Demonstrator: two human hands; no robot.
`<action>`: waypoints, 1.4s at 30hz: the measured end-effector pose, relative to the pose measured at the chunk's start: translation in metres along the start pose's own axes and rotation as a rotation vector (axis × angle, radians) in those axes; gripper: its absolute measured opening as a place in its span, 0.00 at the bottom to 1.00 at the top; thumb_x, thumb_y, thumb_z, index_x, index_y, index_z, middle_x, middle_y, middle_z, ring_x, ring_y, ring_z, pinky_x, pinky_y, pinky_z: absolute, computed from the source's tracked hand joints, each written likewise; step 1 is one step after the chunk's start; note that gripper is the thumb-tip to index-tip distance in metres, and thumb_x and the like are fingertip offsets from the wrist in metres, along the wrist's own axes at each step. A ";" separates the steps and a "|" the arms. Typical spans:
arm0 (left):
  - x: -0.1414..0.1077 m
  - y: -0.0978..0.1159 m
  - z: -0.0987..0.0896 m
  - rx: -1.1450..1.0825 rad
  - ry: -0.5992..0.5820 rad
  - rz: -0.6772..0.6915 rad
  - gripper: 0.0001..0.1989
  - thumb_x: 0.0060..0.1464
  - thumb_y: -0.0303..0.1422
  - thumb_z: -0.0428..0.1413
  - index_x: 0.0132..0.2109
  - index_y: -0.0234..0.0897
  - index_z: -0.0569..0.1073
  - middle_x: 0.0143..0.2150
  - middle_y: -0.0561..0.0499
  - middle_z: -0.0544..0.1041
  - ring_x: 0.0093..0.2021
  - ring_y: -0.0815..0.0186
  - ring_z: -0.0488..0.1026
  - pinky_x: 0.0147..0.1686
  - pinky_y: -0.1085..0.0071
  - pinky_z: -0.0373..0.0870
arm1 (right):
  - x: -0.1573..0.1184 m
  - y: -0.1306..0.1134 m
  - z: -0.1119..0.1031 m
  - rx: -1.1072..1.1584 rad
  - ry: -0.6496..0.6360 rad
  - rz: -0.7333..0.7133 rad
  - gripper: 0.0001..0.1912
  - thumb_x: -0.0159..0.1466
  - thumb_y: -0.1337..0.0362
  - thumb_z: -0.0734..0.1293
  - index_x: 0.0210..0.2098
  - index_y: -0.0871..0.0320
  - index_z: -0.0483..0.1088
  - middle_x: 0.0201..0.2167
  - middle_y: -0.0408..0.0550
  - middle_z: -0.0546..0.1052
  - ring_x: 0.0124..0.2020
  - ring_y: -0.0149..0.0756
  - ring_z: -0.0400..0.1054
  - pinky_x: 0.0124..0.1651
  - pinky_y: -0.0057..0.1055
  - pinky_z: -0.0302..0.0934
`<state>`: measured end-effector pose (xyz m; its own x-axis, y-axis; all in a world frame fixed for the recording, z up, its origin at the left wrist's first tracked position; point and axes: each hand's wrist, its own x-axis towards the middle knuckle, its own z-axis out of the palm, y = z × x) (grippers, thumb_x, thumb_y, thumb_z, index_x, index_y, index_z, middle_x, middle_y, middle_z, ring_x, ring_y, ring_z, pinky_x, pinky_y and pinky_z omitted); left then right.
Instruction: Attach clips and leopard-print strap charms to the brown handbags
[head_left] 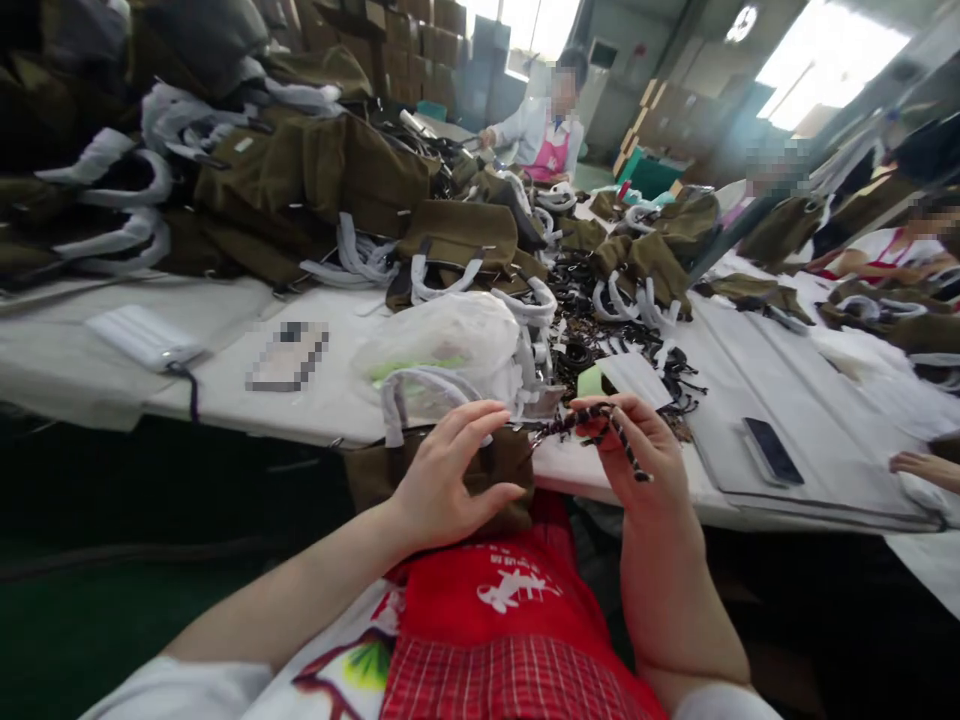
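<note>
An olive-brown bag (375,478) with pale wrapped handles (431,378) leans at the table's front edge, above my red apron. My left hand (457,470) lies over the front of this bag, its fingers apart and thumb stretched out. To the right, my right hand (637,445) pinches a dark braided cord (619,440) between thumb and fingers. One end of the cord runs left to the bag's right upper corner; the other end hangs loose beside my palm.
Piled olive bags (300,180) fill the back left. A plastic bag (450,335) and many dark cords (585,350) lie ahead. Phones rest at left (291,357) and right (772,450). A person in a pink apron (551,150) is across the table; others are at right.
</note>
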<state>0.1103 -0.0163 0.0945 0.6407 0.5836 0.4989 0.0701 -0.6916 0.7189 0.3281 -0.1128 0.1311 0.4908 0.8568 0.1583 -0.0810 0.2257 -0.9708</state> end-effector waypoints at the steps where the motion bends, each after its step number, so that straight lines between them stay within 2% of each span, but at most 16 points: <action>1: 0.002 0.002 0.007 -0.094 -0.089 -0.067 0.28 0.50 0.41 0.64 0.56 0.36 0.71 0.56 0.40 0.74 0.54 0.53 0.72 0.54 0.57 0.71 | -0.006 0.002 0.006 0.019 -0.030 0.045 0.08 0.61 0.56 0.72 0.34 0.54 0.74 0.38 0.47 0.82 0.29 0.32 0.73 0.35 0.30 0.68; 3: 0.004 0.000 0.019 -0.340 -0.257 -0.266 0.19 0.54 0.42 0.60 0.48 0.34 0.75 0.43 0.42 0.80 0.41 0.59 0.77 0.43 0.63 0.75 | -0.014 0.010 0.012 0.054 -0.040 0.116 0.08 0.60 0.57 0.73 0.33 0.55 0.74 0.37 0.46 0.82 0.29 0.32 0.73 0.34 0.29 0.68; 5: 0.002 -0.006 0.025 -0.597 -0.363 -0.456 0.16 0.58 0.43 0.56 0.39 0.32 0.74 0.30 0.47 0.79 0.29 0.66 0.75 0.33 0.69 0.72 | -0.017 0.020 0.010 0.056 -0.007 0.152 0.08 0.60 0.58 0.73 0.31 0.55 0.74 0.37 0.46 0.82 0.29 0.31 0.73 0.32 0.27 0.67; 8: -0.003 -0.013 0.022 -0.870 -0.385 -0.586 0.19 0.55 0.46 0.60 0.39 0.32 0.71 0.28 0.49 0.78 0.28 0.68 0.73 0.33 0.72 0.69 | -0.018 0.031 0.000 -0.007 0.038 0.172 0.08 0.61 0.59 0.72 0.30 0.56 0.74 0.36 0.47 0.82 0.29 0.30 0.73 0.31 0.26 0.66; 13: -0.009 -0.019 0.010 -1.024 -0.323 -0.589 0.23 0.56 0.45 0.61 0.50 0.33 0.68 0.34 0.46 0.79 0.35 0.66 0.76 0.39 0.69 0.68 | -0.021 0.044 -0.013 -0.114 0.044 0.218 0.09 0.59 0.57 0.73 0.32 0.56 0.77 0.32 0.47 0.81 0.30 0.31 0.73 0.31 0.25 0.66; 20: -0.012 -0.028 0.004 -1.074 -0.302 -0.552 0.27 0.60 0.41 0.57 0.59 0.31 0.61 0.31 0.48 0.78 0.32 0.66 0.74 0.37 0.69 0.66 | -0.023 0.053 -0.011 -0.227 0.004 0.260 0.12 0.58 0.54 0.73 0.31 0.56 0.76 0.26 0.45 0.79 0.26 0.31 0.71 0.29 0.26 0.67; 22: -0.013 -0.028 0.005 -1.067 -0.353 -0.545 0.29 0.60 0.41 0.57 0.62 0.30 0.59 0.28 0.50 0.77 0.29 0.67 0.73 0.36 0.70 0.64 | -0.022 0.051 -0.010 -0.148 0.012 0.304 0.12 0.58 0.54 0.74 0.30 0.56 0.75 0.25 0.44 0.78 0.24 0.30 0.70 0.28 0.26 0.68; 24: -0.015 -0.027 0.006 -1.076 -0.466 -0.551 0.32 0.61 0.40 0.57 0.65 0.30 0.56 0.27 0.52 0.77 0.28 0.68 0.72 0.36 0.70 0.64 | -0.021 0.047 -0.007 -0.033 -0.033 0.372 0.12 0.59 0.52 0.73 0.31 0.55 0.74 0.25 0.43 0.79 0.23 0.31 0.71 0.26 0.26 0.67; 27: -0.018 -0.023 0.010 -1.152 -0.616 -0.541 0.35 0.62 0.40 0.56 0.69 0.33 0.51 0.29 0.51 0.77 0.30 0.66 0.73 0.36 0.69 0.65 | -0.020 0.039 0.003 0.076 -0.205 0.364 0.19 0.60 0.47 0.70 0.44 0.52 0.74 0.41 0.50 0.81 0.37 0.39 0.76 0.36 0.33 0.71; 29: -0.018 -0.020 0.012 -1.188 -0.573 -0.514 0.36 0.63 0.40 0.55 0.70 0.35 0.48 0.31 0.50 0.77 0.32 0.66 0.74 0.37 0.68 0.65 | -0.022 0.035 0.012 -0.008 -0.236 0.243 0.23 0.62 0.47 0.69 0.52 0.51 0.71 0.51 0.51 0.77 0.48 0.41 0.74 0.46 0.38 0.70; 30: -0.018 -0.019 0.012 -1.188 -0.514 -0.498 0.37 0.63 0.39 0.55 0.71 0.37 0.47 0.32 0.49 0.77 0.33 0.66 0.74 0.38 0.68 0.65 | -0.023 0.035 0.016 -0.105 -0.211 0.166 0.21 0.63 0.49 0.68 0.52 0.51 0.71 0.51 0.51 0.77 0.48 0.41 0.73 0.48 0.38 0.69; 32: -0.017 -0.018 0.013 -1.170 -0.398 -0.467 0.38 0.63 0.38 0.55 0.72 0.39 0.45 0.32 0.50 0.77 0.33 0.67 0.73 0.39 0.69 0.65 | -0.028 0.036 0.023 -0.338 -0.176 0.042 0.13 0.65 0.54 0.68 0.46 0.52 0.74 0.42 0.49 0.79 0.41 0.37 0.73 0.45 0.35 0.68; 34: -0.016 -0.018 0.014 -1.154 -0.320 -0.458 0.38 0.62 0.38 0.56 0.72 0.40 0.46 0.33 0.51 0.76 0.34 0.68 0.73 0.40 0.70 0.66 | -0.035 0.041 0.030 -0.489 -0.231 -0.008 0.08 0.63 0.57 0.70 0.39 0.54 0.76 0.34 0.47 0.77 0.34 0.36 0.71 0.40 0.33 0.67; 36: -0.016 -0.019 0.018 -1.126 -0.277 -0.476 0.38 0.61 0.39 0.58 0.71 0.41 0.49 0.35 0.52 0.76 0.37 0.68 0.73 0.43 0.70 0.67 | -0.040 0.046 0.038 -0.516 -0.278 -0.009 0.07 0.62 0.58 0.71 0.38 0.53 0.77 0.33 0.47 0.76 0.32 0.36 0.70 0.35 0.32 0.66; 39: -0.018 -0.020 0.022 -0.974 -0.209 -0.501 0.37 0.60 0.42 0.58 0.70 0.39 0.54 0.40 0.50 0.76 0.43 0.66 0.73 0.49 0.68 0.68 | -0.044 0.050 0.049 -0.467 -0.187 -0.052 0.05 0.63 0.60 0.70 0.38 0.52 0.78 0.33 0.47 0.74 0.32 0.36 0.68 0.33 0.32 0.64; 42: -0.018 -0.019 0.015 -0.771 -0.242 -0.459 0.32 0.60 0.44 0.57 0.67 0.38 0.60 0.47 0.46 0.77 0.48 0.62 0.73 0.52 0.66 0.68 | -0.040 0.049 0.051 -0.435 -0.187 -0.060 0.04 0.63 0.61 0.70 0.33 0.52 0.79 0.29 0.45 0.72 0.31 0.36 0.67 0.34 0.32 0.62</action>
<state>0.1084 -0.0202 0.0647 0.8240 0.5656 0.0339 -0.1161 0.1098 0.9872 0.2607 -0.1123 0.0864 0.3153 0.9261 0.2072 0.3333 0.0963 -0.9379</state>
